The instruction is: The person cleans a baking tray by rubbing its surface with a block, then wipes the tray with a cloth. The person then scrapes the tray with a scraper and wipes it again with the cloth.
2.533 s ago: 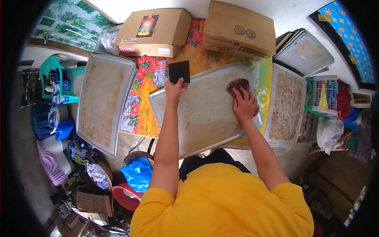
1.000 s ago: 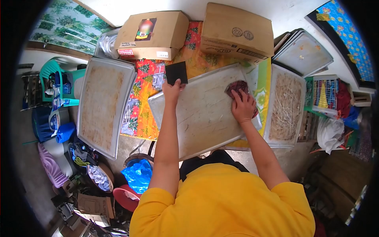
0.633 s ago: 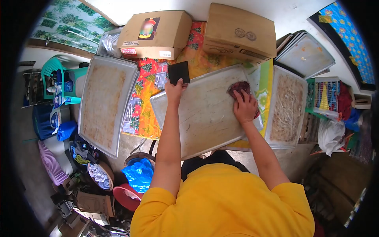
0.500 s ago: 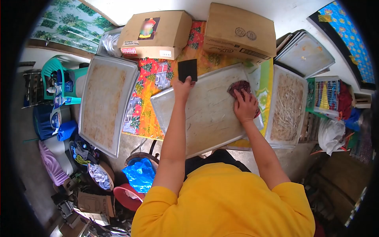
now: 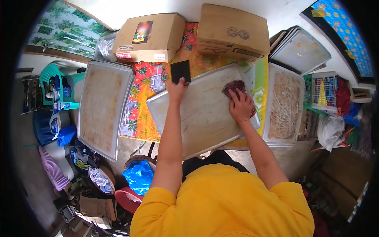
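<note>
The large metal tray lies askew on the floral tablecloth, between a crusted tray and a tray of straw-like shreds. The left hand pinches a black square scraper at the large tray's far edge. The right hand presses flat, fingers spread, on a dark red cloth near its far right corner.

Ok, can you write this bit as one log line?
left hand: holds black square at far edge of tray | right hand: presses dark red cloth on tray
</note>
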